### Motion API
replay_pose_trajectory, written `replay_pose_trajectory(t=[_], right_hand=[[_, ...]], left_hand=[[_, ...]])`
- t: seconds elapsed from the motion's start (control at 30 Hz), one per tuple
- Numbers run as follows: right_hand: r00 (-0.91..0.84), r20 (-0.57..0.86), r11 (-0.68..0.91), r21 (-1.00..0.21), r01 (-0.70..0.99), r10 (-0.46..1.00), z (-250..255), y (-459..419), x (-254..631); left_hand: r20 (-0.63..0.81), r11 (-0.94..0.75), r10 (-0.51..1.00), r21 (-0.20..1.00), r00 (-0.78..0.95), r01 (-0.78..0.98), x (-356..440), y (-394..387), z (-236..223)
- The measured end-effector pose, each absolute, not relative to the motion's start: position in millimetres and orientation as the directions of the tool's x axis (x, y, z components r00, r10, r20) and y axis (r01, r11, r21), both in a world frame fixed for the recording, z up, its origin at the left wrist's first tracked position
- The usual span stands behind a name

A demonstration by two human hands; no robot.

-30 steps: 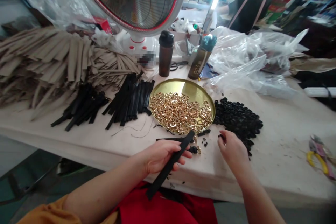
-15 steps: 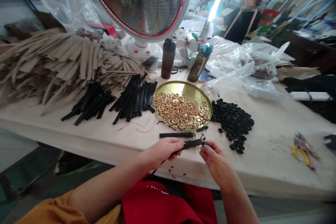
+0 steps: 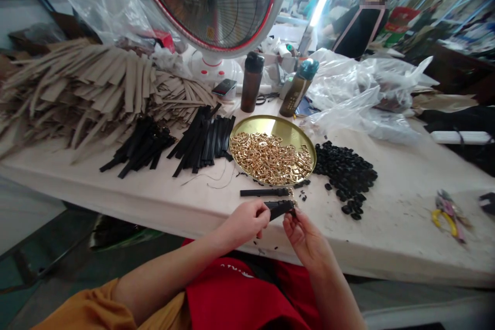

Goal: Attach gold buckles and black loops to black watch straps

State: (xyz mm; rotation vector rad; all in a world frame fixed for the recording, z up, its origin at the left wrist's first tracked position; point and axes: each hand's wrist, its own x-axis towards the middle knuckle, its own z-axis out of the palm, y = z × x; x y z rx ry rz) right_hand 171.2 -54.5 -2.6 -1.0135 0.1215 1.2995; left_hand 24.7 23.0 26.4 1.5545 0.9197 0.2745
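Observation:
My left hand [image 3: 249,220] is closed around a short black strap [image 3: 281,210], which points to the right in front of the gold tray. At the strap's right end, my right hand [image 3: 303,234] pinches with thumb and fingertips; the small part between them is mostly hidden. Just behind the held strap, another black strip partly shows, though I cannot tell whether it is a separate piece. Farther back lies a finished-looking black strap [image 3: 263,193] with gold metal at its right end. The round tray [image 3: 288,125] holds many gold buckles [image 3: 270,157].
Black loops [image 3: 346,175] are heaped right of the tray, with yellow-handled pliers [image 3: 444,219] farther right. Black straps [image 3: 209,142] and beige strips [image 3: 100,82] pile up leftward. Two bottles [image 3: 252,82] and a fan [image 3: 216,5] stand behind. A person [image 3: 359,26] is in the background.
The strap in my hands has tilted, its right end now slightly higher than its left. My right hand has shifted left and lower. The view has moved slightly.

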Motion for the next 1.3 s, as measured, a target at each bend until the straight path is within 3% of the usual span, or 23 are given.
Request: replay_pose_trajectory(t=[0.23, 0.37, 0.43, 0.53, 0.63, 0.73, 0.87, 1.03, 1.17, 1.23, 1.3], right_hand=[[0.286, -0.637, -0.099, -0.499, -0.861, 0.715, -10, -56, 171], [0.311, -0.624, -0.098, -0.531, -0.842, 0.717, -12, -55, 170], [0.343, -0.609, -0.12, -0.591, -0.798, 0.716, -12, -56, 169], [0.409, -0.554, -0.182, -0.727, -0.662, 0.725, -13, -59, 168], [0.473, -0.451, -0.264, -0.873, -0.41, 0.757, -13, -65, 168], [0.477, -0.344, -0.311, -0.939, -0.149, 0.809, -12, -71, 171], [0.413, -0.288, -0.313, -0.95, -0.007, 0.864, -8, -79, 176], [0.332, -0.309, -0.329, -0.944, 0.002, 0.891, -2, -90, 175], [0.344, -0.187, -0.237, -0.965, 0.111, 0.92, -1, -94, 171], [0.357, -0.206, -0.245, -0.967, 0.067, 0.911, -1, -95, 172], [0.359, -0.302, -0.292, -0.953, -0.082, 0.883, -3, -95, 174]], left_hand=[[-0.517, 0.366, 0.501, 0.853, 0.694, 0.372, 30, 28, 23], [-0.534, 0.385, 0.45, 0.839, 0.715, 0.384, 31, 29, 18], [-0.51, 0.301, 0.46, 0.86, 0.726, 0.413, 30, 29, 17], [-0.415, -0.009, 0.525, 0.87, 0.743, 0.493, 27, 30, 18], [-0.324, -0.317, 0.554, 0.77, 0.767, 0.554, 22, 32, 24], [-0.296, -0.467, 0.503, 0.697, 0.812, 0.543, 19, 32, 33], [-0.281, -0.541, 0.461, 0.663, 0.842, 0.518, 18, 29, 42], [-0.347, -0.484, 0.443, 0.683, 0.827, 0.547, 14, 24, 47], [-0.28, -0.525, 0.502, 0.653, 0.818, 0.546, 12, 13, 43], [-0.239, -0.541, 0.511, 0.658, 0.826, 0.525, 13, 7, 40], [-0.201, -0.558, 0.514, 0.661, 0.834, 0.502, 15, 2, 38]])
